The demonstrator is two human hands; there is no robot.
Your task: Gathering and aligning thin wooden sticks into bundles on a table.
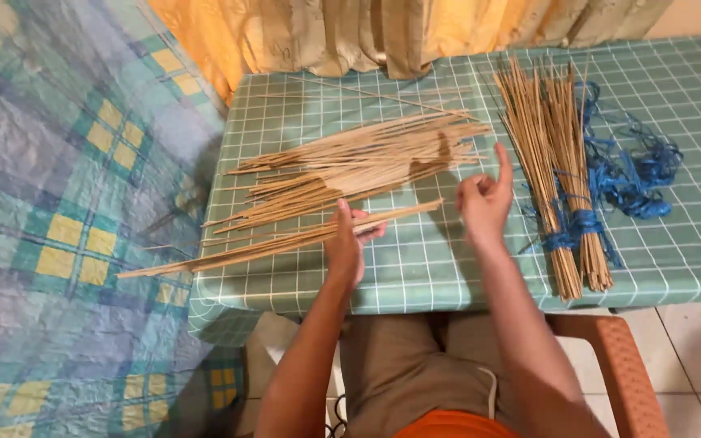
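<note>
Left hand [349, 243] around thin sticks [285, 242]

free: bare table [423, 259] between left hand [346, 247] and right hand [484, 203] | blocked: loose sticks [350, 162] beyond left hand | blocked: tied stick bundle [557, 170], blue string [634, 174] right of right hand

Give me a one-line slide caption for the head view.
Left hand holds a bunch of thin sticks over a green checked table; right hand hovers open.

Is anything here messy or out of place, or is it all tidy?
Mostly orderly. The left hand grips a bunch of thin sticks whose ends jut past the table edge over the bedspread. Beside the tied bundle, blue cord lies in a loose tangle.
</note>
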